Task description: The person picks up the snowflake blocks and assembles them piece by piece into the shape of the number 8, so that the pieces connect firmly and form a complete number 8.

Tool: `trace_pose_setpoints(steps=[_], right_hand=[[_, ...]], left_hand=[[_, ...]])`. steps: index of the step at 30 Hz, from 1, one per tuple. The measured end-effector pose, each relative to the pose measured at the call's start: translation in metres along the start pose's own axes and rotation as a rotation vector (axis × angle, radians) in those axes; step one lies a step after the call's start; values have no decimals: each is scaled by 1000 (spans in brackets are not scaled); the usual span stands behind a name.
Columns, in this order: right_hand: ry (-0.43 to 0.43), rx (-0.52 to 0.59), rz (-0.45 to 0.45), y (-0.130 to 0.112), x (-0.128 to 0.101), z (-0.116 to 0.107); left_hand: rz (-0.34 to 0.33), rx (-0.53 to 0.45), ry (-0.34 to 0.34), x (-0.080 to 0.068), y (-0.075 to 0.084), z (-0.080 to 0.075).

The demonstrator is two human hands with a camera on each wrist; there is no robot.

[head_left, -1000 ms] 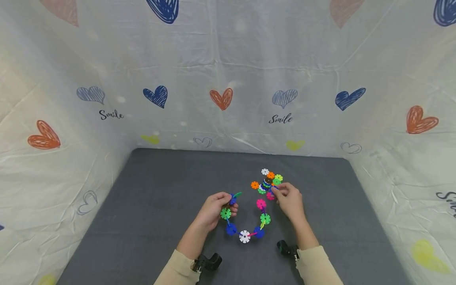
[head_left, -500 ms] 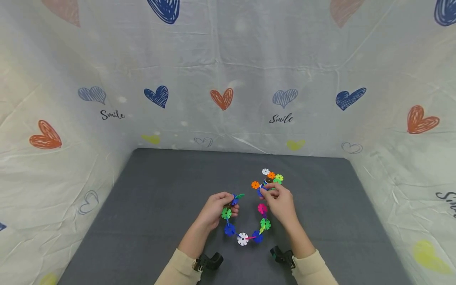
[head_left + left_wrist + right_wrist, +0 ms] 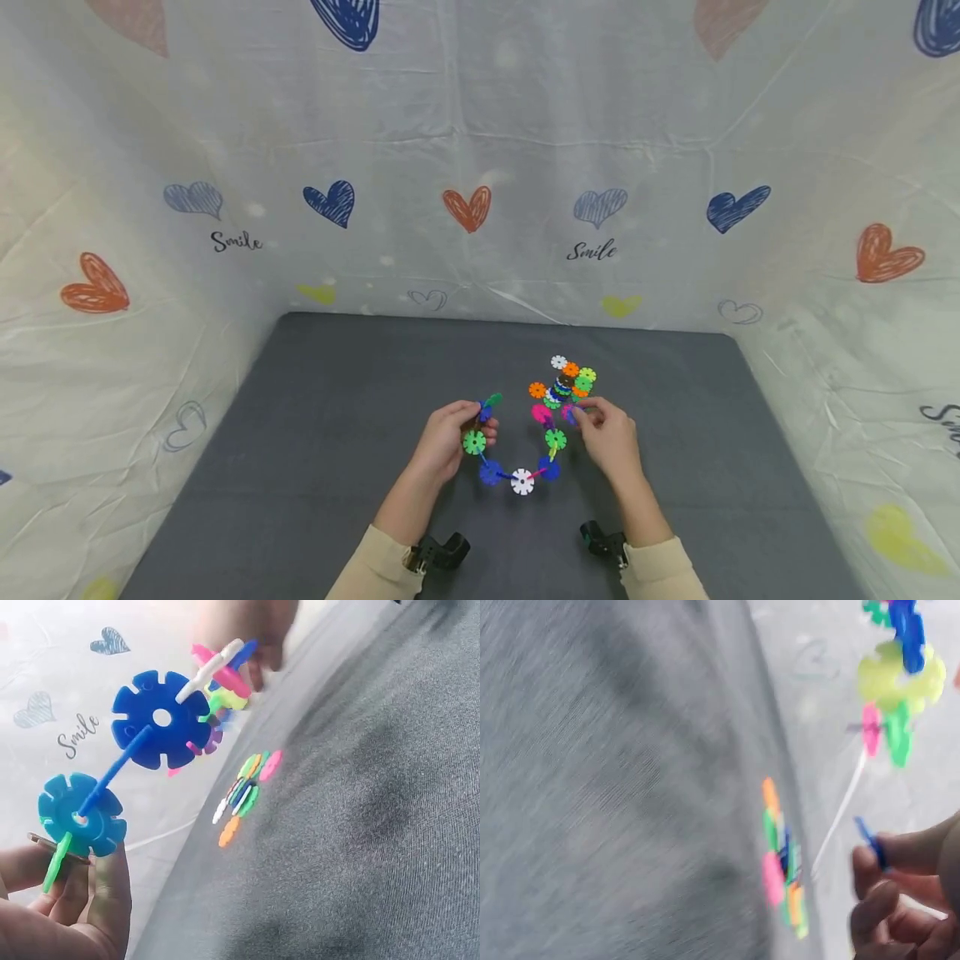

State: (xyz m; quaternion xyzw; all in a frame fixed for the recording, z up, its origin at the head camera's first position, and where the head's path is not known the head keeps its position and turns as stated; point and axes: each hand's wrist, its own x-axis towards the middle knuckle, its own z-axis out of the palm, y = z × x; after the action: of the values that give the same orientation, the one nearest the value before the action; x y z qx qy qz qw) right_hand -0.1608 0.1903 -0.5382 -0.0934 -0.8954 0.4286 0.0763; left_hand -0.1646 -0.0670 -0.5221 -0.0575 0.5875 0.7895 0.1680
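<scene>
Chain (image 3: 522,482), one, of slotted discs: was held above the table (image 3: 352,392), short of the far edge, near one end by the curled fingers of the left hand (image 3: 447,440). Blue disc (image 3: 872,844), one: was pinched between thumb and forefinger of the right hand (image 3: 611,433), near the chain's free end. Pile (image 3: 564,385): was spread toward the far edge, right of middle. Chain was judged light, stiff-pieced, loose at the slots (plastic, by its look), best gripped by rims beside a joint.

- I read "Smile" twice on the back cloth (image 3: 525,108): left print (image 3: 237,241), right print (image 3: 591,250)
- Side cloth (image 3: 862,358): cut-off script (image 3: 943,423), can't read it whole
- Left wrist view: one "Smile" (image 3: 78,737)
</scene>
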Motion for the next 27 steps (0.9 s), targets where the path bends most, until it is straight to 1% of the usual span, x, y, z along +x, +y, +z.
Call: trace_pose_setpoints(steps=[2, 4, 8, 12, 16, 21, 27], right_hand=[[-20, -73, 30, 9, 1, 1], [-53, -105, 50, 16, 2, 2], [-92, -123, 76, 26, 1, 4], [-98, -113, 85, 30, 0, 5], [-72, -83, 88, 26, 1, 4], [-32, -51, 84, 16, 1, 1], [-16, -27, 63, 6, -2, -4]], left_hand=[[1, -16, 13, 0, 1, -1], [6, -25, 22, 1, 1, -1], [20, -55, 29, 0, 2, -2], [35, -78, 30, 0, 2, -1], [41, -91, 36, 0, 2, -1], [30, -104, 38, 1, 1, -1], [15, -104, 33, 1, 1, -1]])
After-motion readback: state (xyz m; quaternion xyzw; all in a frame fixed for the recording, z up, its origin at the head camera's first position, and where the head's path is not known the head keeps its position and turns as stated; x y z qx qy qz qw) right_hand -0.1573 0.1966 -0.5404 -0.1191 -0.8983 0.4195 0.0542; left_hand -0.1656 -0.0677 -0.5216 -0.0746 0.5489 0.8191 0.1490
